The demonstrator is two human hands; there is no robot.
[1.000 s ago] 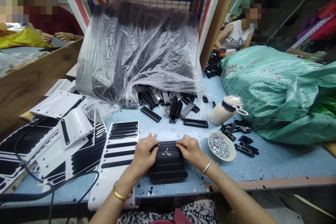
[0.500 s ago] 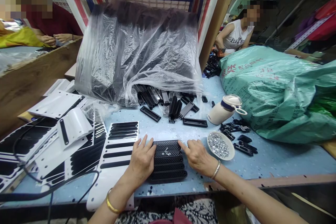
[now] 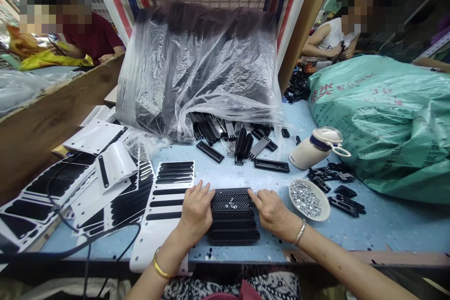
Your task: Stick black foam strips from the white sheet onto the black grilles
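Observation:
Several black perforated plastic strips (image 3: 232,224) lie side by side in a block before me. A few small silver nuts (image 3: 231,205) rest loose on the upper strips. My left hand (image 3: 198,206) is at the block's left end, its fingers spread and its thumb side against the strips. On the opposite side, my right hand (image 3: 272,211) touches the far right corner with an outstretched index finger; its other fingers are bent, and nothing shows in them. To its right stands a white bowl (image 3: 325,215) filled with small silver nuts.
White sticker sheets (image 3: 144,243) with black strips cover the left side, crossed by a dark cable (image 3: 105,231). Loose black parts (image 3: 242,143) spill from a plastic-wrapped bundle (image 3: 204,65) behind. A cream bottle (image 3: 309,150) and green sack (image 3: 386,122) stand right. Two people sit beyond.
My view has turned slightly left, so everything sits further right in the picture. Both hands keep about the same place at the strips. The person at the right has raised their hands.

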